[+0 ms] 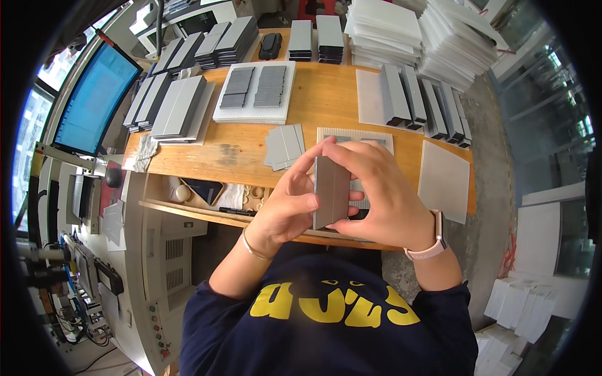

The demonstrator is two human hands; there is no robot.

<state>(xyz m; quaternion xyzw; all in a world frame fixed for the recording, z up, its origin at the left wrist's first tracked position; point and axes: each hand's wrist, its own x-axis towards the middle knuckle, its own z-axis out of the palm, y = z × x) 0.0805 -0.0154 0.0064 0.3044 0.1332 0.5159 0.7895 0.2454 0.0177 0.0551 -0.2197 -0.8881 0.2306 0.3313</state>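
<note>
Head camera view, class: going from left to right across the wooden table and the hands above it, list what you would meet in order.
Blue monitor → long grey slabs → white tray of grey plates → loose grey plates → left hand → grey stack held upright → right hand → white sheet.

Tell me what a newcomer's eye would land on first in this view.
First, the two hands at centre: the left hand and right hand together hold a stack of thin grey plates upright above the wooden table. Next, the rows of grey plate stacks at the table's far right and the white ribbed tray with two grey piles further left. A blue monitor glows at the left.
</note>
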